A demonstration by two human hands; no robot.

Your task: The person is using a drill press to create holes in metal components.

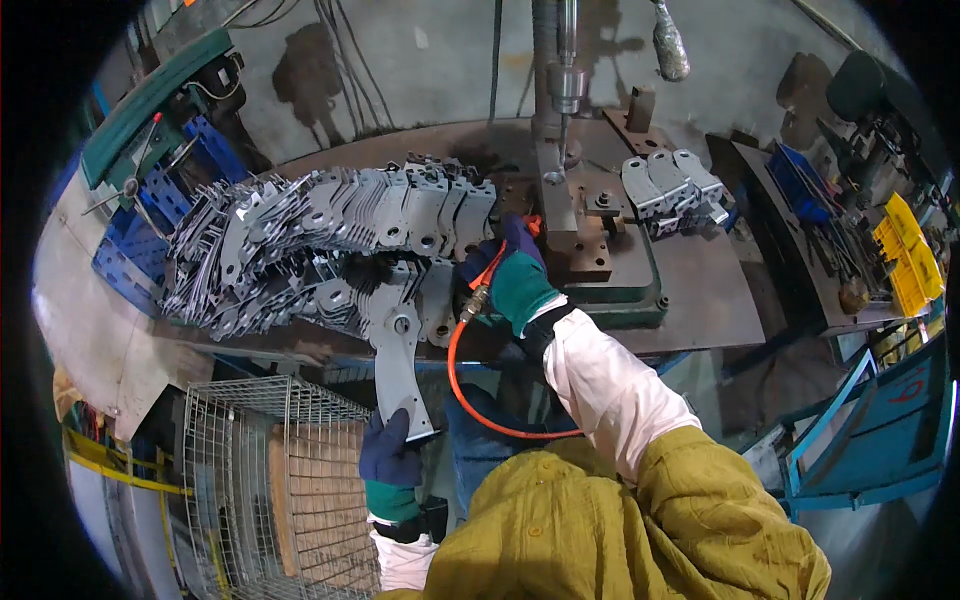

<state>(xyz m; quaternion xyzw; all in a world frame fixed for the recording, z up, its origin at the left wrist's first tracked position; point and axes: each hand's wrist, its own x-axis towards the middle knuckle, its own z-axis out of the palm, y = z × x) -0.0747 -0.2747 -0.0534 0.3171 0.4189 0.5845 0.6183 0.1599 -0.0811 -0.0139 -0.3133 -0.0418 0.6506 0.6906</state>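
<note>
My left hand [392, 455], in a dark blue glove with a green cuff, grips the lower end of a flat grey metal bracket [398, 362]. The bracket hangs over the bench's front edge, its rounded, holed end up by the pile. My right hand [515, 262], gloved alike, is closed around an orange air blow gun [533, 224], mostly hidden by the fingers. An orange hose [453, 375] runs from its metal fitting down toward my lap. Just beyond that hand stands a steel drilling fixture [580, 258], with a drill bit [563, 135] above it.
A large pile of metal brackets [340, 215] covers the bench's left side. Several formed parts [672, 185] sit right of the fixture. Below the bench at left stands a wire basket [290, 395]. Blue bins [130, 255] are at far left; a yellow crate [908, 255] is at right.
</note>
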